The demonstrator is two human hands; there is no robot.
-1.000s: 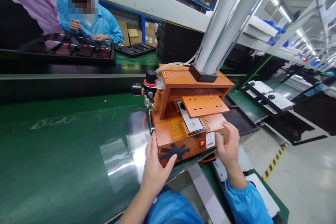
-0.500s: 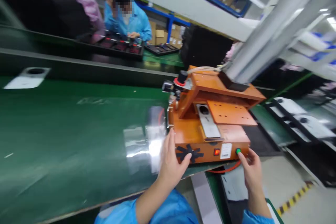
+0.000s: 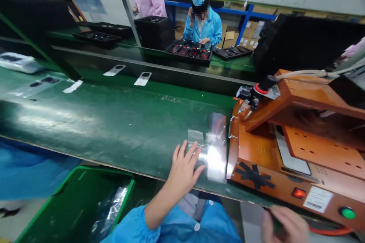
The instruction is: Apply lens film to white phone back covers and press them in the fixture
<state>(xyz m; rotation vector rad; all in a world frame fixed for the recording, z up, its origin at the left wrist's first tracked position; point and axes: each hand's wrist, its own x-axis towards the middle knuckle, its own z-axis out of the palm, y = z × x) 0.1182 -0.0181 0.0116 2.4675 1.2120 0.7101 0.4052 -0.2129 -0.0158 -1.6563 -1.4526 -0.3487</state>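
Observation:
My left hand (image 3: 184, 167) is spread flat over the green bench near its front edge, fingertips at the small clear film piece (image 3: 196, 136). A larger shiny clear film (image 3: 216, 159) lies just to its right, beside the orange press machine (image 3: 256, 148). Low at the bench edge, my right hand (image 3: 285, 224) is smeared by motion, below the machine's front; whether it holds anything is unclear. A white phone-back-shaped panel (image 3: 293, 155) with a dark round spot rests on the machine's bed, partly under the orange plate (image 3: 327, 146). The green button (image 3: 347, 212) stands apart from my right hand.
Two white panels (image 3: 115, 70) with dark ovals lie along the bench's back. A green bin (image 3: 82, 212) holding clear plastic stands below at left. Across the divider, a person in blue (image 3: 203, 26) sits behind a black tray (image 3: 188, 55). Stacked black trays (image 3: 308, 45) stand behind the machine.
The view has swung left. My left hand has left the machine's front-left corner for the bench by the film. My right hand has come off the green button and moved down and left.

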